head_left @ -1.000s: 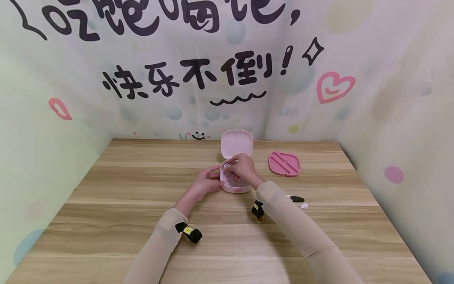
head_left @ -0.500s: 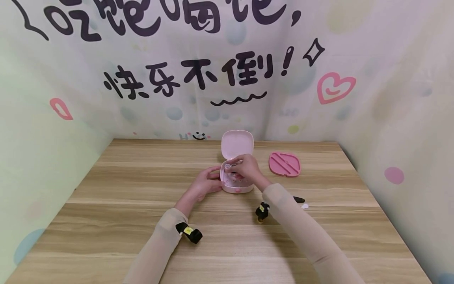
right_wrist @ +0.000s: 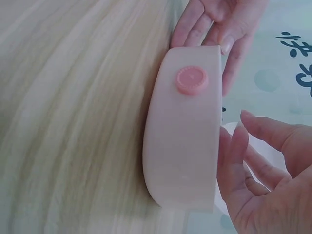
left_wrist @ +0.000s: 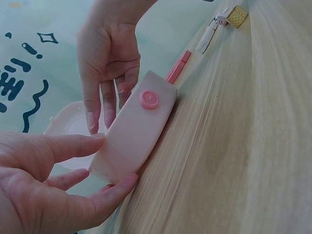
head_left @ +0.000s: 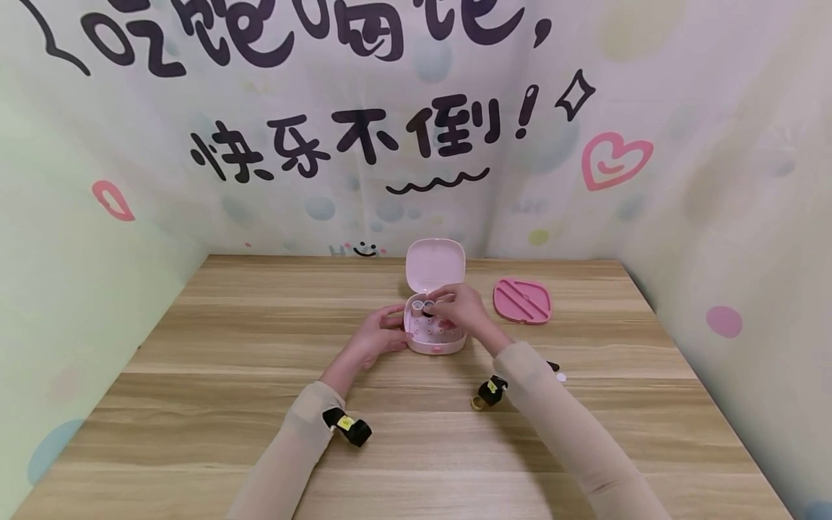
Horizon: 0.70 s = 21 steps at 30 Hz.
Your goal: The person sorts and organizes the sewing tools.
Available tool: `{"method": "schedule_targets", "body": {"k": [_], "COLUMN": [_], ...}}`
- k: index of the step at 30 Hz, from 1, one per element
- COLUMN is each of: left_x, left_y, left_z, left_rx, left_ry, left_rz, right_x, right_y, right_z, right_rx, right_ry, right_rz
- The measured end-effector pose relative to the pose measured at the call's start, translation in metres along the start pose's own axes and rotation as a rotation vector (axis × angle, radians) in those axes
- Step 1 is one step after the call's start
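A pale pink box with a round pink clasp lies open on the table, its lid raised behind. Several small round pieces like thread spools stand along its back inside. My left hand grips the box's left end, thumb and fingers on either side of the corner. Over the box is my right hand, fingertips at the spools. In the right wrist view its thumb and fingers look loosely bent with nothing visible between them; the box wall partly hides the fingertips.
A darker pink slotted tray lies right of the box. A black handle and a small white piece lie partly behind the right sleeve. Nearer stands a gold thimble. Fabric walls border the table.
My right hand has shifted to the right along the row of spools, uncovering the left ones and more of the box's inside. The left hand stays in place at the box.
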State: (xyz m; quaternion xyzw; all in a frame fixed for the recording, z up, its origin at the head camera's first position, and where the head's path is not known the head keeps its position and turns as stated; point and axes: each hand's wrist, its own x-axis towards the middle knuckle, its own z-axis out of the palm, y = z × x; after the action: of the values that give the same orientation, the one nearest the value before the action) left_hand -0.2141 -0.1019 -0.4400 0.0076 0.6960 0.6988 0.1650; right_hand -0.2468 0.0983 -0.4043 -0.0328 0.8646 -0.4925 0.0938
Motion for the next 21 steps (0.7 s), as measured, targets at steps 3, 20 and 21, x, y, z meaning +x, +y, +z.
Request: {"method": "schedule_targets", "body": {"k": [3,20,21], "left_x": [0.0,0.0,0.0], "left_y": [0.0,0.0,0.0], "left_z": [0.0,0.001,0.001], "left_rx": [-0.006,0.003,0.004], "left_ry": [0.004,0.023,0.023], "left_rz": [0.003,-0.009,-0.009], "right_x": [-0.002,-0.014,-0.014], "right_y": [0.001,0.009,0.01], "right_z": [-0.004,-0.033,-0.034], "right_rx": [-0.005,-0.022,-0.029], "right_ry": [-0.002,-0.105,-0.112], "right_rz": [-0.02,-0.156,-0.17]}}
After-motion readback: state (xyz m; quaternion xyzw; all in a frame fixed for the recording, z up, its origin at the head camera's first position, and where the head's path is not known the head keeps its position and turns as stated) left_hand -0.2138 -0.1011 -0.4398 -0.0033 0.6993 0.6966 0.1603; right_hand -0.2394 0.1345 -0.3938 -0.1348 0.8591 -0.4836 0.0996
